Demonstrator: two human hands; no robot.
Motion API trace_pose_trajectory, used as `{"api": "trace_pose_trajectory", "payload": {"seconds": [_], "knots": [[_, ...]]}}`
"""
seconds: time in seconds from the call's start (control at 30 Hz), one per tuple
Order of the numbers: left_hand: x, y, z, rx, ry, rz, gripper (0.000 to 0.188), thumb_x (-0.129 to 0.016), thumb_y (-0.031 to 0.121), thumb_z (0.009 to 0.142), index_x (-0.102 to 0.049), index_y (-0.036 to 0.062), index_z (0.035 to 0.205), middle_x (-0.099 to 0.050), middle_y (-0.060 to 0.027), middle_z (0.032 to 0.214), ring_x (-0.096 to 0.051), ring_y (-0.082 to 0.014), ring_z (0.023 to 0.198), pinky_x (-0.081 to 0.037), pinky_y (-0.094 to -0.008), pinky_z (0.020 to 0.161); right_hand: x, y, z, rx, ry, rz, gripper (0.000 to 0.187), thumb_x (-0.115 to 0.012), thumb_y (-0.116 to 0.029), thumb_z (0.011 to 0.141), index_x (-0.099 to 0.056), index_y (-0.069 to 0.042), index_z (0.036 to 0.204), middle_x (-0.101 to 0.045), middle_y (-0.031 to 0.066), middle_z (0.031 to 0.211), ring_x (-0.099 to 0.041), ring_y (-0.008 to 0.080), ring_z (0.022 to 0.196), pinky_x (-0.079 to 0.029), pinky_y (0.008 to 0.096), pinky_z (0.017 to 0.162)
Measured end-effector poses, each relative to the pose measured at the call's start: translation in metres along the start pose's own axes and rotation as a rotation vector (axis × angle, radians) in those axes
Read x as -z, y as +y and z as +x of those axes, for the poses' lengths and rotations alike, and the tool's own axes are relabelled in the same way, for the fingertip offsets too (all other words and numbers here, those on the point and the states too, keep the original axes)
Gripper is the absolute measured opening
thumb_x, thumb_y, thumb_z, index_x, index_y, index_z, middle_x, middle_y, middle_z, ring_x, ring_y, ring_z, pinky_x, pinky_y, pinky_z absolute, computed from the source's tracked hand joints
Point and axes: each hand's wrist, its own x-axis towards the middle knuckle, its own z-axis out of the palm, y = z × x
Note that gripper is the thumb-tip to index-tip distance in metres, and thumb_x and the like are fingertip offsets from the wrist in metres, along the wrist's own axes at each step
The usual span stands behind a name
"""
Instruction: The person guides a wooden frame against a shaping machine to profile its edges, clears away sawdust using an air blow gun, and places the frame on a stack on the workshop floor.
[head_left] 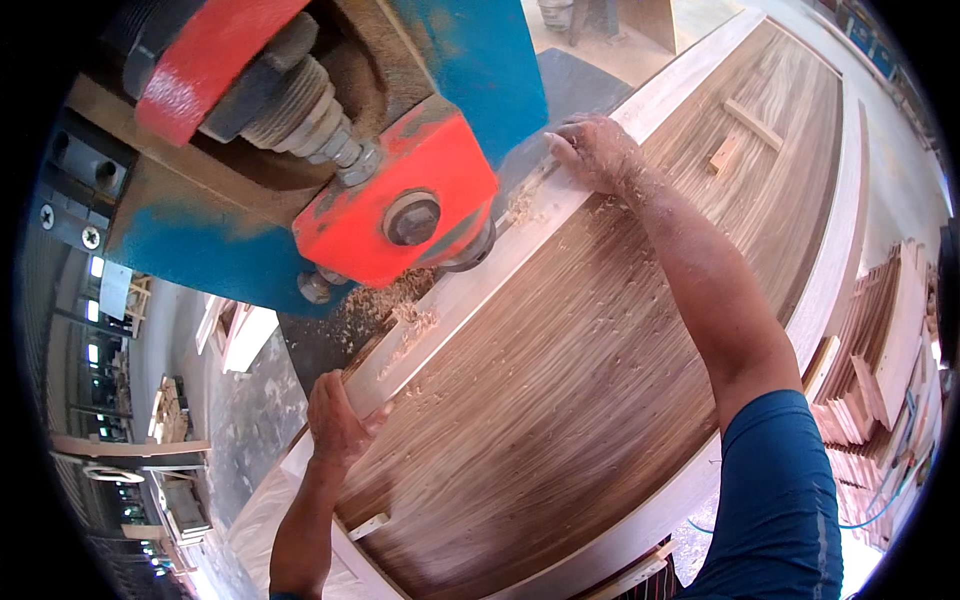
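A large framed wooden panel (520, 420) lies in front of me, brown with streaked grain. A pale wooden rail (440, 345) runs along its far-left edge. My left hand (340, 420) is closed round the rail's near end, its outer fingers partly hidden. Farther along, my right hand (595, 155) grips over the same rail with curled fingers. Between them, a woodworking machine's red head (400, 205), with a large bolt, sits right over the rail's outer side. Its cutting part is hidden. Wood shavings (410, 320) cover the rail, and dust coats my right hand.
The machine's blue body (490, 70) fills the upper left. Two small wood blocks, a short one (722, 155) and a longer strip (753, 124), lie on the panel's far part. Stacked boards (880, 350) stand at the right; more timber (172, 410) is at the left.
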Motion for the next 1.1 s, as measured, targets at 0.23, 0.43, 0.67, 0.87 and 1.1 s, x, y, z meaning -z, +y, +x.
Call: {"api": "trace_pose_trajectory", "payload": {"seconds": [0.23,0.43,0.67,0.87,1.1], "knots": [[0.002,0.007,0.002,0.004,-0.008,0.0,0.088,-0.07,0.063,0.073,-0.043,-0.0067,0.119,-0.05,-0.0236,0.102,-0.052,-0.0416,0.097,-0.043,-0.0499,0.085,0.008,0.003,0.005,-0.032,-0.103,-0.032,0.044,-0.043,-0.035,0.098,-0.071,-0.002,0.097,-0.068,0.0183,0.101,-0.063,0.0345,0.101,-0.048,0.0439,0.094],[0.003,0.013,0.002,-0.011,0.018,0.005,0.088,-0.068,0.065,0.074,-0.043,-0.0068,0.119,-0.05,-0.0244,0.104,-0.052,-0.0425,0.098,-0.043,-0.0502,0.086,0.006,0.003,0.009,-0.034,-0.033,0.002,0.042,-0.047,-0.034,0.097,-0.069,0.0,0.086,-0.066,0.0191,0.09,-0.063,0.037,0.091,-0.049,0.0447,0.083],[0.003,0.017,0.002,0.046,-0.042,0.009,0.09,-0.07,0.063,0.073,-0.042,-0.0078,0.12,-0.051,-0.0243,0.105,-0.052,-0.0427,0.098,-0.043,-0.0498,0.086,0.003,0.011,0.013,-0.052,-0.114,-0.01,0.045,-0.044,-0.039,0.098,-0.07,-0.002,0.098,-0.068,0.0195,0.101,-0.064,0.0349,0.099,-0.048,0.0455,0.093],[0.002,0.02,0.002,0.021,-0.003,0.077,0.087,-0.077,0.055,0.069,-0.043,-0.0076,0.119,-0.052,-0.0228,0.104,-0.053,-0.0413,0.098,-0.044,-0.0491,0.084,-0.002,0.012,0.015,-0.02,-0.025,0.018,0.042,-0.046,-0.035,0.097,-0.067,0.0,0.087,-0.066,0.0187,0.091,-0.062,0.0388,0.091,-0.048,0.0453,0.083],[0.005,0.027,0.0,0.078,-0.022,0.003,0.082,-0.08,0.046,0.068,-0.044,-0.006,0.12,-0.052,-0.0225,0.104,-0.053,-0.0407,0.098,-0.044,-0.0495,0.085,-0.002,0.014,0.017,-0.02,-0.043,0.001,0.043,-0.045,-0.036,0.097,-0.068,0.001,0.093,-0.067,0.022,0.094,-0.063,0.0382,0.094,-0.048,0.0472,0.089]]}}
